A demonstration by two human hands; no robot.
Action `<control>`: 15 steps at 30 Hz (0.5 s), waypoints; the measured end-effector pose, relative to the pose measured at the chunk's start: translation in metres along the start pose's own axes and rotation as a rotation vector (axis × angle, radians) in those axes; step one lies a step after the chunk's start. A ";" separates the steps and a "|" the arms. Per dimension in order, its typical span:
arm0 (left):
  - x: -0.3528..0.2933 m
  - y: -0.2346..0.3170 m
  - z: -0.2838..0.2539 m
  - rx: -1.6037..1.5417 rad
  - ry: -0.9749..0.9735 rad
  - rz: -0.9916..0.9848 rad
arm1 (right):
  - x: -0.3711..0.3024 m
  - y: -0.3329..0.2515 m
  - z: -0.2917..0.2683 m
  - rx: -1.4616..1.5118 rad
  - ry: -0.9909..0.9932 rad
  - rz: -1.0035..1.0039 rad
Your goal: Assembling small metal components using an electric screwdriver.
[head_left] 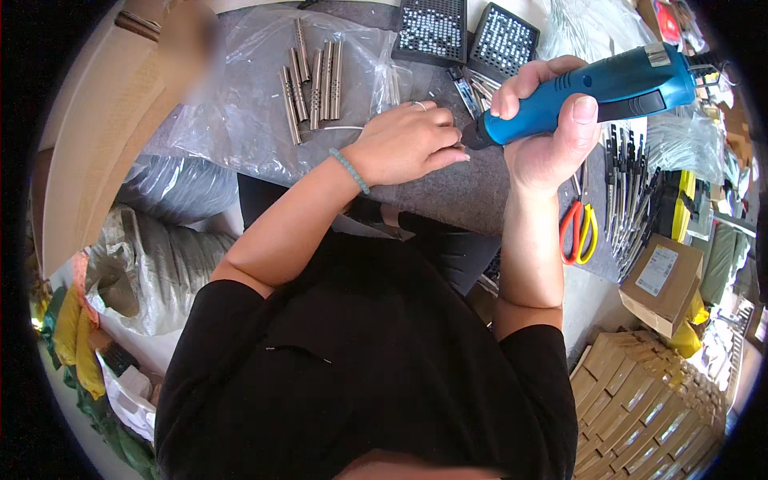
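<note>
In my right hand is a blue inline electric screwdriver, its fingers and thumb wrapped round the body. The dark tapered nose of the tool points left and reaches the fingertips of my left hand. That hand is closed just above the grey mat, thumb and fingers pinched together; what they hold, if anything, is hidden. A thin pale strip shows beside its knuckles. Left of it, several perforated metal tubes lie on a clear plastic sheet.
Two black trays of small metal parts stand at the back. Red-and-yellow-handled scissors lie right of my right forearm, by several thin dark metal rods. A cardboard box sits at the right; a large cardboard piece rises at the left.
</note>
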State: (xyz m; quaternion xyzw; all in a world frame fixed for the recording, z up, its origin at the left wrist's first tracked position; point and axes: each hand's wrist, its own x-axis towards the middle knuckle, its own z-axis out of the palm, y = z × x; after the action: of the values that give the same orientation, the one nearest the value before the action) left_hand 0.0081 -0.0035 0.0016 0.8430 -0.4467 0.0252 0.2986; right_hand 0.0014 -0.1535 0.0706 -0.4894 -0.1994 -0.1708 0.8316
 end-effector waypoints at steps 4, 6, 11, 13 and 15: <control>-0.001 -0.001 0.003 -0.019 0.026 0.010 | -0.001 -0.004 0.000 -0.185 -0.023 0.037; -0.001 -0.001 0.004 -0.027 0.036 0.008 | 0.001 -0.002 0.000 -0.016 -0.008 -0.013; 0.000 0.001 0.002 -0.061 0.045 0.016 | 0.001 -0.003 -0.001 0.005 0.019 -0.017; -0.002 0.000 0.002 -0.055 0.041 0.013 | 0.000 -0.002 0.000 0.006 0.022 -0.010; -0.002 0.000 0.002 -0.047 0.033 0.010 | 0.000 -0.002 0.001 0.000 0.014 -0.019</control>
State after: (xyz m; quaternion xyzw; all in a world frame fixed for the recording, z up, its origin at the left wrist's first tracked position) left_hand 0.0068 -0.0032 -0.0009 0.8331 -0.4462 0.0303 0.3254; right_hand 0.0006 -0.1532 0.0726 -0.4863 -0.1980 -0.1822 0.8313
